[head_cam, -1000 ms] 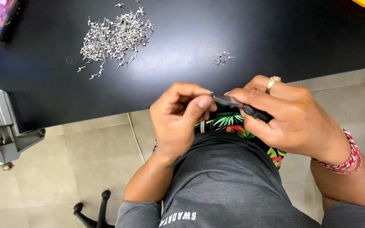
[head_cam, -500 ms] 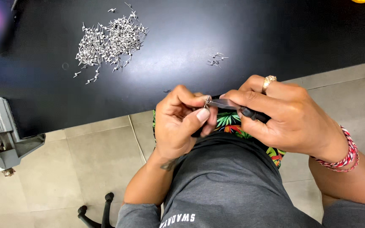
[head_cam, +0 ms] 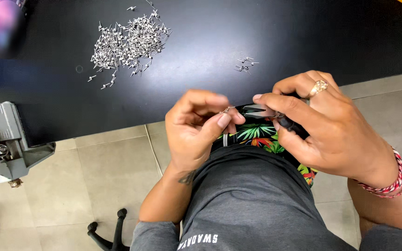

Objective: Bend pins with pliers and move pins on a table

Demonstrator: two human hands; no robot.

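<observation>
Left hand (head_cam: 200, 126) is pinching a small bent silver metal pin (head_cam: 225, 110) between thumb and forefinger, fingers closed on it, just past the near edge of the matte black tabletop (head_cam: 275, 42). Right hand (head_cam: 324, 125) is gripping slim pliers with shiny steel tips and dark handles (head_cam: 275, 117), fingers wrapped shut around the handles; the tips are pointing at the pin, touching or nearly so, can't tell which. One gold ring (head_cam: 320, 86) is sitting on the right hand, and a red-and-white braided cord bracelet (head_cam: 393, 181) on that wrist.

Relative to the pin: a big loose heap of identical silver pins (head_cam: 127, 41) is lying on the tabletop far up-left, too many to count. A small cluster of roughly six pins (head_cam: 245, 65) is lying just above it. A grey cast-metal bench vise (head_cam: 3, 144) is clamping the tabletop edge far left. No containers are holding the pins.
</observation>
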